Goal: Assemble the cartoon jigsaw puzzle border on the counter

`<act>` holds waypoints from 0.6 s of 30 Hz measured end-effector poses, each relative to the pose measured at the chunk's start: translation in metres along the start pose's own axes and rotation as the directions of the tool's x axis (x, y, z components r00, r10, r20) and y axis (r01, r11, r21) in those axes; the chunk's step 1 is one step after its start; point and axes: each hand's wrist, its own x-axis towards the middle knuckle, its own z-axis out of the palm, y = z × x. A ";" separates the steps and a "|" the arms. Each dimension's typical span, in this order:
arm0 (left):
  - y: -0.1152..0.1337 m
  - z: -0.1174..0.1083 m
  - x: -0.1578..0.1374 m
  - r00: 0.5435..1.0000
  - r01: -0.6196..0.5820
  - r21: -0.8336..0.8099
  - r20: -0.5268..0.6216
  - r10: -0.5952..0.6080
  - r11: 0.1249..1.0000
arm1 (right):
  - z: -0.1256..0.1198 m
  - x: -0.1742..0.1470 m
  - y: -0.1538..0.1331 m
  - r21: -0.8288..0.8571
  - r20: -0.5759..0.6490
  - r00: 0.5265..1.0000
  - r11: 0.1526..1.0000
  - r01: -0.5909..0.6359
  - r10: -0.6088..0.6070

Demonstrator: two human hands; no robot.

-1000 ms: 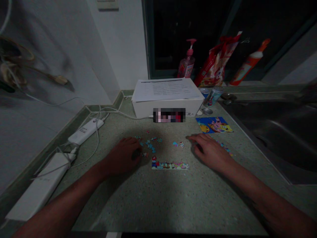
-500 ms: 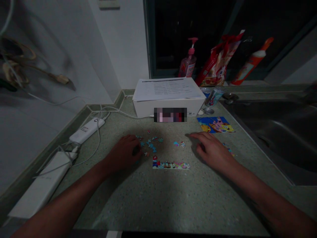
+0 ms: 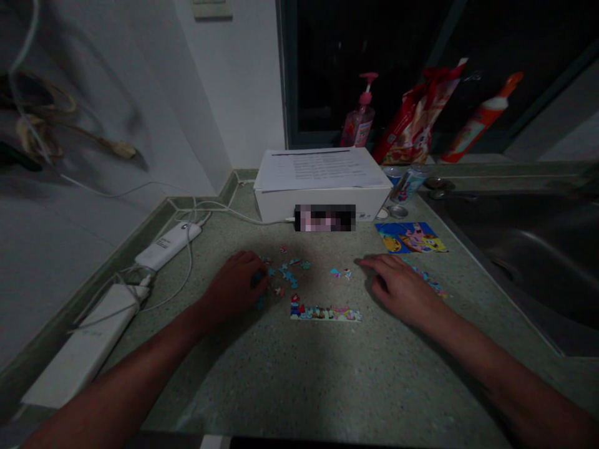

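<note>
On the speckled counter (image 3: 290, 374), the left hand (image 3: 238, 282) is curled beside the loose puzzle pieces (image 3: 286, 272); I cannot tell whether its fingers hold one. The right hand (image 3: 400, 285) is relaxed, its thumb wide apart from the forefinger, near two separate pieces (image 3: 347, 274). Between the two forearms lies the joined puzzle strip (image 3: 322, 313), with a taller left end. Behind the right hand lies a colourful picture card (image 3: 412, 237).

The speckled counter (image 3: 299, 374) bears puzzle pieces (image 3: 292, 282) and a box (image 3: 276, 204).
</note>
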 end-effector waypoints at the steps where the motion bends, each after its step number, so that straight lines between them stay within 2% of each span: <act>1: 0.001 0.000 0.000 1.000 -0.004 -0.006 -0.004 0.004 1.000 | 0.000 0.000 0.000 -0.003 0.002 1.000 1.000 -0.002 0.002; 18: -0.001 0.008 0.000 0.998 -0.068 -0.020 -0.013 0.067 0.998 | 0.001 -0.001 0.000 0.006 -0.014 1.000 1.000 0.001 -0.001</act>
